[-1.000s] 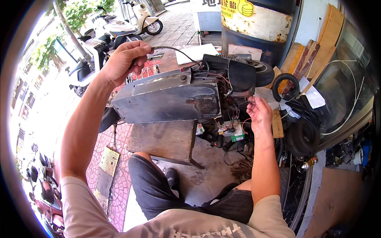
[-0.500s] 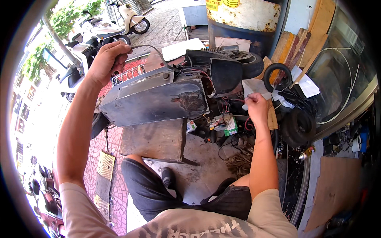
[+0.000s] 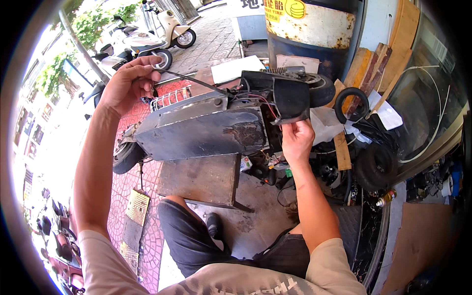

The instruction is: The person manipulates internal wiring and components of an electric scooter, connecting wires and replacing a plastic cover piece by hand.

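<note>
An electric scooter's dark grey body [image 3: 196,135] lies on its side across a low wooden stool [image 3: 199,179]. My left hand [image 3: 130,84] is raised beyond its upper left edge. Thumb and fingers there pinch the end of a flat black cable [image 3: 189,78], which stretches right to the frame. Lower on the right, my right hand [image 3: 298,140] is closed on the bottom edge of a black mudguard flap [image 3: 291,100]. Red and dark wires [image 3: 260,100] show in the gap between body and flap. My right fingertips are partly hidden behind the flap's edge.
A small tyre [image 3: 351,104] and a larger tyre [image 3: 376,167] sit at right, near wooden boards [image 3: 366,66]. A rusty drum [image 3: 309,29] stands behind. Cables and parts clutter the floor below my right hand. A spray can [image 3: 386,198] lies by the door track.
My right hand has moved left from beside the white sheet to the flap's lower edge. The cable in my left hand has gone from curved to nearly straight. The view has shifted slightly.
</note>
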The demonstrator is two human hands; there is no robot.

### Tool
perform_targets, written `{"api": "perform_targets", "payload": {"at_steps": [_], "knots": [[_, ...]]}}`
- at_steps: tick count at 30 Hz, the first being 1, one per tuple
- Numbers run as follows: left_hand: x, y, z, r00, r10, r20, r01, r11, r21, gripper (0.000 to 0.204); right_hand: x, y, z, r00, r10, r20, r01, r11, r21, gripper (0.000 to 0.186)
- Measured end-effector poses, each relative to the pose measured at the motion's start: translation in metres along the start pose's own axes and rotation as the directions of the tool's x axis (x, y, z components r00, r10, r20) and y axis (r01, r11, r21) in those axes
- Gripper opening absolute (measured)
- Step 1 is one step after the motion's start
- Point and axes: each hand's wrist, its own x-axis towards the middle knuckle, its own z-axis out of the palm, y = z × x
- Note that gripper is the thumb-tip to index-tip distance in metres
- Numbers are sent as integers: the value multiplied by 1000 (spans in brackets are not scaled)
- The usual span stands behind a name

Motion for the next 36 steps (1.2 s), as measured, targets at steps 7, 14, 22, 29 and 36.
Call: {"api": "perform_targets", "payload": {"at_steps": [7, 14, 22, 29, 36], "knots": [[-17, -5, -10, 974, 141, 176, -96, 966, -240, 48, -17, 10, 21, 962, 250, 111, -272, 908, 320, 15], [-14, -1, 16, 971, 194, 139, -132, 921, -368, 47, -20, 10, 15, 974, 198, 109, -222, 924, 310, 20], [-3, -12, 11, 978, 114, -174, -140, 979, -145, 23, -16, 4, 2, 945, 270, 187, -296, 947, 128, 16], [6, -21, 12, 926, 84, -367, -146, 979, -144, 20, -14, 5, 1, 944, 281, 171, -300, 949, 100, 14], [15, -29, 12, 906, 93, -414, -167, 975, -148, 19, -14, 9, 0, 965, 246, 92, -246, 969, -7, 24]]}}
